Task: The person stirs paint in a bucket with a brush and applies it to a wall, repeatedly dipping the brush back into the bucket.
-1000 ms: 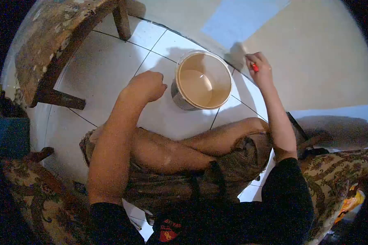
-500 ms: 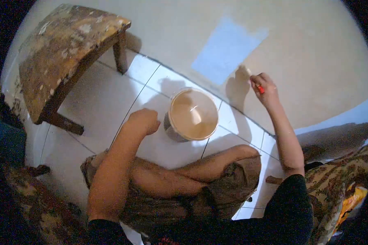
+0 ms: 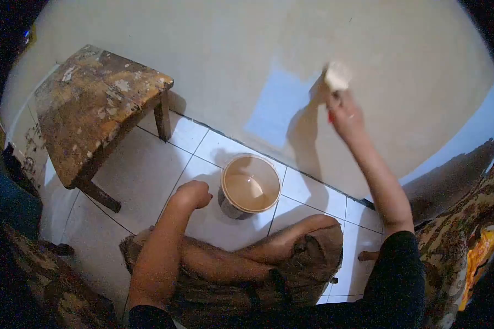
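Note:
My right hand (image 3: 347, 116) is raised in front of the beige wall (image 3: 400, 66), fingers closed around the red handle of a paintbrush (image 3: 338, 77). The pale bristles point upward, over the painted area just right of a light-blue unpainted patch (image 3: 274, 107). Between my arms a round bucket (image 3: 228, 198) stands on the tiles, with beige paint in its bottom. Left of that bucket, my left hand (image 3: 192, 195) is curled into a loose fist over my leg, with nothing visible in it.
A worn, paint-spotted wooden stool (image 3: 101, 104) stands at the left, near the wall. White floor tiles (image 3: 195, 131) run up to the wall's base. Patterned brown fabric (image 3: 450, 236) lies at the right, beside a yellow-orange item (image 3: 480, 263). My crossed legs (image 3: 225, 257) are below the bucket.
My right hand has lifted the brush up the wall, its bristles now facing more into view. My left hand stays in a fist beside the bucket. The whole view has tilted up.

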Demonstrator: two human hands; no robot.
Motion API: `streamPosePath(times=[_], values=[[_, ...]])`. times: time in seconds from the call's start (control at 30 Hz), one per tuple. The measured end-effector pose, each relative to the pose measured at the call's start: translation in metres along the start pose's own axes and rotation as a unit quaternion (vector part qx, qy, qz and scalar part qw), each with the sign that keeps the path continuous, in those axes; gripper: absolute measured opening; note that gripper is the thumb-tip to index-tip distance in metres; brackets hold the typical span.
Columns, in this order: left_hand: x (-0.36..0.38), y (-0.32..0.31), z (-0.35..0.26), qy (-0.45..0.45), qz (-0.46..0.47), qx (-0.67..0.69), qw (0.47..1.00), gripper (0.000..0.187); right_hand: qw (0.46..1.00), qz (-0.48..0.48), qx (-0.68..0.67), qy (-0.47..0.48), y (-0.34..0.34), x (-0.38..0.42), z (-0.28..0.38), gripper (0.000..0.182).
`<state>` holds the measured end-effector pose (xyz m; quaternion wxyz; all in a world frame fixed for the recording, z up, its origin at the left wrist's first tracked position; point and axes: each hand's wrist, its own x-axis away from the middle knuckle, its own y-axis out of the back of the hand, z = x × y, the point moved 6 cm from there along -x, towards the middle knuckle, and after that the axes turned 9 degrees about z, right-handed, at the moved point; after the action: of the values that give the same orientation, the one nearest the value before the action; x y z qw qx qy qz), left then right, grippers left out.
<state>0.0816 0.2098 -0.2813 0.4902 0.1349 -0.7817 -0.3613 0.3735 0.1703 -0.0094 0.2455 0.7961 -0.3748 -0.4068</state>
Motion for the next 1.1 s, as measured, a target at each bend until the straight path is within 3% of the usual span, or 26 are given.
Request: streamPosePath(times=[0.1,0.23,0.4,0.5,0.57,0.63,0.67,0.73,0.87,0.93,1.1], values=[[0.005,0.002,0.0,-0.011,-0.013,0.01,1.0,0.035,0.996,0.063,-0.053,0.034,-0.051,0.03,0.04,0.019],[-0.002,0.002,0.001,-0.053,-0.059,-0.002,0.997,0.035,0.989,0.115,-0.083,0.031,-0.047,0.033,0.066,0.019],[0.003,-0.002,-0.003,-0.05,-0.039,-0.007,0.998,0.035,0.998,-0.01,-0.028,-0.046,0.033,-0.007,0.019,0.023],[0.005,0.002,-0.006,-0.048,-0.051,-0.006,0.998,0.035,0.998,-0.037,-0.011,-0.048,0.033,-0.021,0.006,0.026],[0.002,0.001,-0.004,-0.052,-0.048,0.008,0.997,0.035,0.999,0.014,-0.005,-0.045,0.002,-0.014,0.012,0.028],[0.011,0.006,-0.006,-0.038,-0.031,0.001,0.999,0.034,0.995,0.093,-0.006,0.039,-0.03,-0.006,0.037,0.025],[0.014,0.006,-0.006,-0.025,-0.01,-0.005,1.0,0.034,0.995,0.088,-0.006,0.041,-0.037,-0.001,0.046,0.025],[0.015,0.005,-0.004,-0.026,-0.016,0.004,1.0,0.034,0.979,0.175,-0.096,0.041,-0.05,0.006,0.064,0.018],[0.005,-0.001,0.002,-0.043,-0.034,0.001,0.998,0.034,0.972,0.16,-0.17,-0.001,-0.037,-0.01,0.041,0.018],[0.003,-0.002,-0.004,-0.066,-0.042,-0.01,0.997,0.035,0.992,0.085,-0.093,-0.024,-0.009,-0.034,0.005,0.012],[0.009,0.006,-0.005,-0.057,-0.048,0.001,0.997,0.035,0.988,0.009,-0.127,-0.087,0.071,-0.059,-0.035,0.015]])
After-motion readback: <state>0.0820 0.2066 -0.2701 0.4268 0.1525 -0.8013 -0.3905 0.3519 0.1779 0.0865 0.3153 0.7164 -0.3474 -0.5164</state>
